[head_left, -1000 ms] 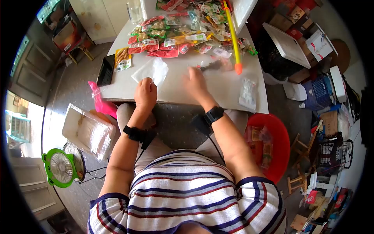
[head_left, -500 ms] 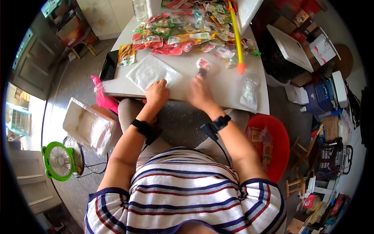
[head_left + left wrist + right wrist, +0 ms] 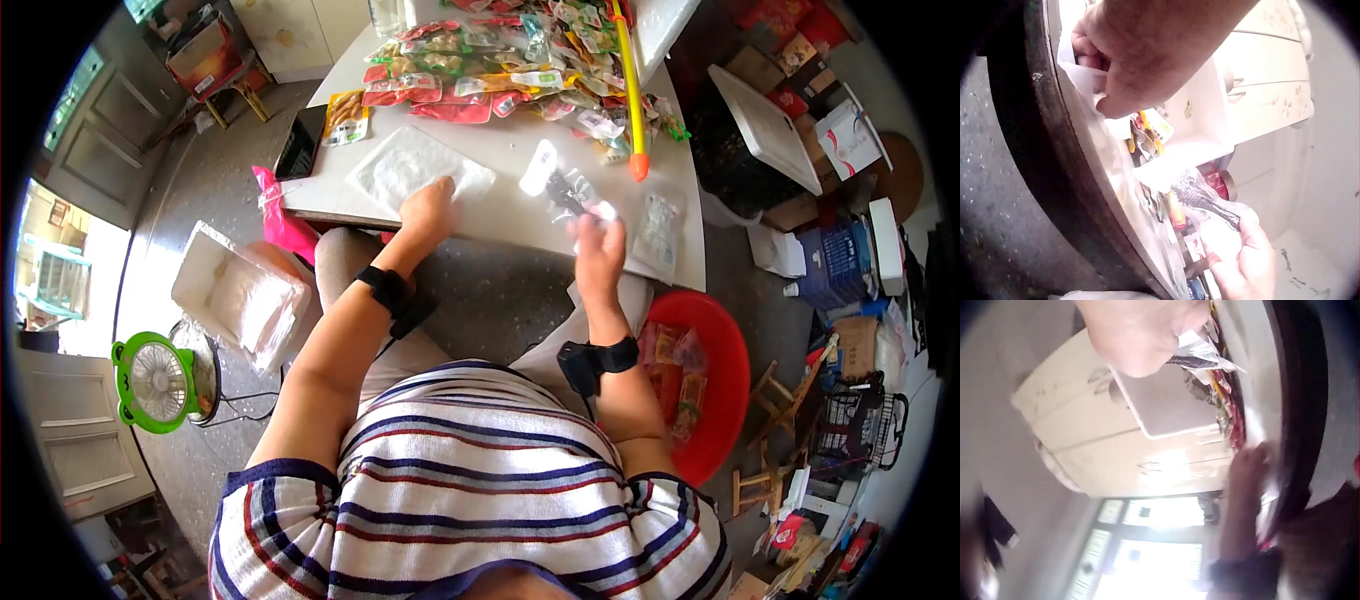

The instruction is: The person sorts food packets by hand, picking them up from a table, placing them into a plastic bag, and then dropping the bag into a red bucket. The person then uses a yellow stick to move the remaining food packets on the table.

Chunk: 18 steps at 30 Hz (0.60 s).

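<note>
My left hand pinches the near edge of a whitish plastic bag that lies flat on the table. In the left wrist view the fingers are curled, with the bag's film running past the thumb. My right hand holds a small clear packet with dark contents by one end, above the table's front edge. One end of that packet is white and catches the light. In the right wrist view the hand hides much of the packet.
A heap of colourful snack packets covers the table's back, with a yellow stick across it. A phone lies left, another clear packet right. Below stand a red tub and a foam box.
My right hand picked the dark packet off the table and brought it right and toward me. The bag was spread flatter; my left hand moved right along its near edge.
</note>
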### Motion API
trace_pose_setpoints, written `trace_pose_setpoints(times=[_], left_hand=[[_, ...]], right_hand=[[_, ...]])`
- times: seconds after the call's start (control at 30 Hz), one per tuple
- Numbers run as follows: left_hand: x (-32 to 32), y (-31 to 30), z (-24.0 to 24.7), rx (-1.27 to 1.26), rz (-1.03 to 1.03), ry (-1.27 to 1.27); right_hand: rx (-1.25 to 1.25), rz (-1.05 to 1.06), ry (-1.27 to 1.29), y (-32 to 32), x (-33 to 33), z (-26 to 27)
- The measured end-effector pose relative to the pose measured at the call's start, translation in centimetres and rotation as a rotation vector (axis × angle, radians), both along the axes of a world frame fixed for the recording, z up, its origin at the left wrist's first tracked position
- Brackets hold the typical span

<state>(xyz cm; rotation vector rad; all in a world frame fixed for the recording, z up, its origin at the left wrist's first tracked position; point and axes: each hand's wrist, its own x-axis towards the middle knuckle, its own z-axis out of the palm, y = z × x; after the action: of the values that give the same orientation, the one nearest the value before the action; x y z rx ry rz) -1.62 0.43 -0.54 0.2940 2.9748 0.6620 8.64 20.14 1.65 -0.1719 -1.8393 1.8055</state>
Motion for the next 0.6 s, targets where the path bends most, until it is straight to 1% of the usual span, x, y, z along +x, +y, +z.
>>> trace_pose_setpoints(times=[0.03, 0.1, 0.17, 0.23, 0.3, 0.4, 0.53, 0.6], left_hand=[[-0.2, 0.2, -0.1, 0.008, -0.003, -0.005], [-0.1, 0.6, 0.0, 0.029, 0.001, -0.020], [0.0, 1.3, 0.1, 0.056, 0.011, -0.039], [0.2, 1.6, 0.0, 0.111, 0.003, -0.009], [0.4, 1.7, -0.3, 0.159, 0.003, 0.016], [0.5, 1.7, -0.6, 0.214, 0.007, 0.036], [1.0, 1.7, -0.5, 0.276, 0.013, 0.038], [1.3, 1.7, -0.5, 0.314, -0.003, 0.075]], right_hand=[[-0.241, 0.097, 0.020, 0.6, 0.0, -0.2], [-0.561, 0.191, 0.103, -0.3, 0.4, 0.3], [-0.663, 0.278, 0.064, -0.2, 0.4, -0.8], [-0.661, 0.259, 0.022, -0.3, 0.2, -1.7], [-0.625, 0.295, -0.021, -0.1, 0.1, -2.3], [-0.578, 0.422, -0.037, 0.6, 0.0, -2.3], [-0.580, 0.562, -0.184, 1.6, -0.2, -1.2], [-0.621, 0.530, -0.145, 2.1, -1.0, -2.3]])
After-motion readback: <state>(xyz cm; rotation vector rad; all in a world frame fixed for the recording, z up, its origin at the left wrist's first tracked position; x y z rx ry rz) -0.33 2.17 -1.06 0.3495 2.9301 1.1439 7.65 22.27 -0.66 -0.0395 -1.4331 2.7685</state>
